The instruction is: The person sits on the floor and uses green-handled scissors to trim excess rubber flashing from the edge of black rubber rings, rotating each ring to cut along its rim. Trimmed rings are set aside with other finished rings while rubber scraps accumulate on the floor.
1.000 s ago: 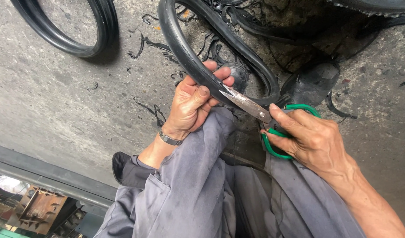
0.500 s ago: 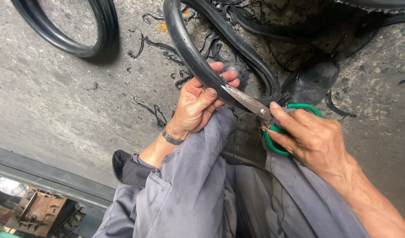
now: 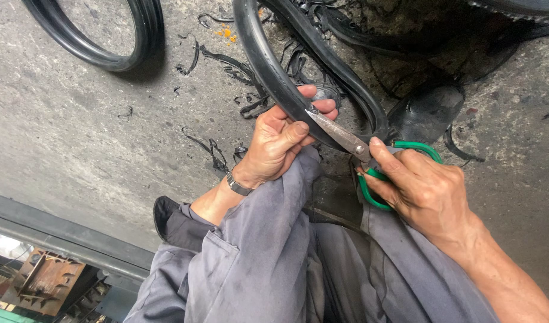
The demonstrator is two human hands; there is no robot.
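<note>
I wear grey work trousers (image 3: 268, 251), soft and a bit dirty, with folds at my knees. On my left wrist sits a thin metal watch band (image 3: 238, 184). At 7 o'clock from it my dark sleeve (image 3: 173, 224) is rolled up. My right forearm is bare.

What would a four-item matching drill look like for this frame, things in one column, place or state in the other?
Things:
1. scissors
2. rubber loop
3. rubber ring
4. rubber scraps

Place or state:
A. lying alone on the concrete, top left
B. gripped in the left hand
C. green handles in the right hand, blades at the rubber
D. scattered loose on the concrete floor

Pairs: 1-C, 2-B, 3-A, 4-D
</note>
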